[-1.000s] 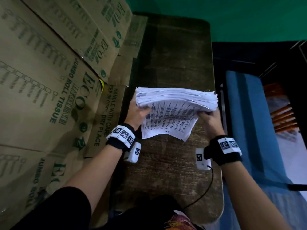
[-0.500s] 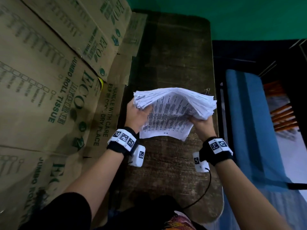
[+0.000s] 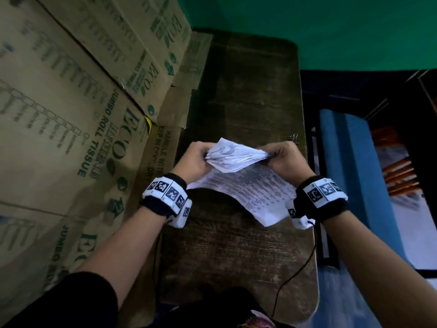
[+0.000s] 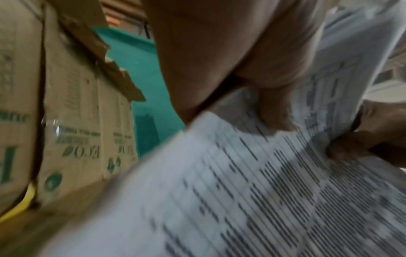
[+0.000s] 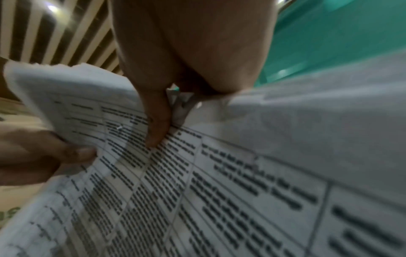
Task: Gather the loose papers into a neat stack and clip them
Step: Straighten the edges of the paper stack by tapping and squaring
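A thick sheaf of printed white papers (image 3: 238, 159) is held up over the dark wooden table (image 3: 248, 91), its top edges bunched and its lower sheets hanging toward me. My left hand (image 3: 196, 159) grips the sheaf's left end and my right hand (image 3: 283, 157) grips its right end. In the left wrist view my thumb presses the printed papers (image 4: 252, 182), blurred by motion. The right wrist view shows a finger lying on the printed papers (image 5: 197, 182), with my other hand's fingertips at the left edge. A small metal binder clip (image 3: 294, 138) lies on the table just beyond my right hand.
Stacked cardboard boxes (image 3: 71, 114) printed with green lettering wall off the table's left side. A green wall (image 3: 331, 27) stands behind the table. To the right are a dark frame and a blue cushioned seat (image 3: 347, 162). A black cable (image 3: 295, 273) runs from my right wrist.
The hands have brought the sheaf from a flat, spread hold into a tighter bunch, with the top edges pinched together, the lower sheets dropping, and both hands closer in.
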`<action>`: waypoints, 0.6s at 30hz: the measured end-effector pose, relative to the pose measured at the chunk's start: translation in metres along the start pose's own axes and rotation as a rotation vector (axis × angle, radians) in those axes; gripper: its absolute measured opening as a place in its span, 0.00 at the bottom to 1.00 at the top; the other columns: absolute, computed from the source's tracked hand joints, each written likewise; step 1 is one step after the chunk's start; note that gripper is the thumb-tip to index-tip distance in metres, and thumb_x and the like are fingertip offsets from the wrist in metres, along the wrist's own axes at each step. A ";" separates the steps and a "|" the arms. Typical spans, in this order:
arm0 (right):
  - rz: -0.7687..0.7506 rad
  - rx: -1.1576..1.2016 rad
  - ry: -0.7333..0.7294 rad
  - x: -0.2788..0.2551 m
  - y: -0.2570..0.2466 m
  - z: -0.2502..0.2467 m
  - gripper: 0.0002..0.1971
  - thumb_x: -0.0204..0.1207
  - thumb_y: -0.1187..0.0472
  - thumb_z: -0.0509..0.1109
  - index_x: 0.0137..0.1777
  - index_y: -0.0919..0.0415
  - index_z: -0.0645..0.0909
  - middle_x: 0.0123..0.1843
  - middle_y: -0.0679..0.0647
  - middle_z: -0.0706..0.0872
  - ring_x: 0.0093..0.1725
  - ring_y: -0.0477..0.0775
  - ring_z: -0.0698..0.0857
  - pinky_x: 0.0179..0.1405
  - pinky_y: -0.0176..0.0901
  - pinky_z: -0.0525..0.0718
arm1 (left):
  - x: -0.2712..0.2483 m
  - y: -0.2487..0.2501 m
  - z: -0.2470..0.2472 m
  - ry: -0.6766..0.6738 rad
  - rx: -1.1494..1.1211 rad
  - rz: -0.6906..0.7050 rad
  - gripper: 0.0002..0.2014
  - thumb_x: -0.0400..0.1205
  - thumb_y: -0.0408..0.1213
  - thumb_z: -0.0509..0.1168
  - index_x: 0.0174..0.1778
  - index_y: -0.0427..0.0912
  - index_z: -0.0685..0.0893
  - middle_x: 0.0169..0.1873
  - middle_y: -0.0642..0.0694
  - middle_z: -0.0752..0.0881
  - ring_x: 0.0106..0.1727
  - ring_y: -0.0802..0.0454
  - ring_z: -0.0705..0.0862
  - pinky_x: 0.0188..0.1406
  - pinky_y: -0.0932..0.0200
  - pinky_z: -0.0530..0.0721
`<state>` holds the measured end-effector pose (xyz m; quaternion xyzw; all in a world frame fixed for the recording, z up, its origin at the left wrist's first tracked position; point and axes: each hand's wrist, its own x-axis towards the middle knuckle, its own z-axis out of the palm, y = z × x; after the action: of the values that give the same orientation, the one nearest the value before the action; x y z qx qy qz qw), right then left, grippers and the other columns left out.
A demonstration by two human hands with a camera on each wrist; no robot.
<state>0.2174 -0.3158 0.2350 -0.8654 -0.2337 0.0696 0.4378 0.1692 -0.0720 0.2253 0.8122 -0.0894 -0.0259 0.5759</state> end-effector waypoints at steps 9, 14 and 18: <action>0.502 -0.419 -0.117 -0.061 0.038 -0.034 0.10 0.61 0.59 0.83 0.37 0.52 0.83 0.33 0.48 0.82 0.37 0.51 0.83 0.36 0.43 0.79 | -0.023 -0.042 -0.012 0.293 -0.173 -0.257 0.12 0.71 0.23 0.75 0.48 0.37 0.88 0.30 0.62 0.90 0.40 0.63 0.88 0.49 0.49 0.85; 0.506 0.461 0.230 -0.093 0.062 -0.020 0.20 0.62 0.77 0.80 0.54 0.63 0.87 0.49 0.59 0.91 0.45 0.52 0.88 0.49 0.49 0.88 | -0.031 -0.051 -0.017 0.402 -0.311 -0.374 0.13 0.70 0.17 0.73 0.47 0.34 0.86 0.31 0.59 0.90 0.42 0.56 0.86 0.54 0.49 0.81; 0.419 0.418 0.341 -0.092 0.049 0.001 0.14 0.67 0.82 0.74 0.52 0.71 0.83 0.46 0.58 0.90 0.41 0.34 0.87 0.42 0.34 0.88 | -0.034 -0.044 -0.008 0.493 -0.335 -0.365 0.10 0.69 0.26 0.77 0.43 0.37 0.87 0.36 0.53 0.90 0.41 0.54 0.87 0.47 0.51 0.83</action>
<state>0.1525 -0.3829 0.1878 -0.7852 0.0448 0.0588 0.6148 0.1424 -0.0446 0.1842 0.6908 0.2045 0.0543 0.6914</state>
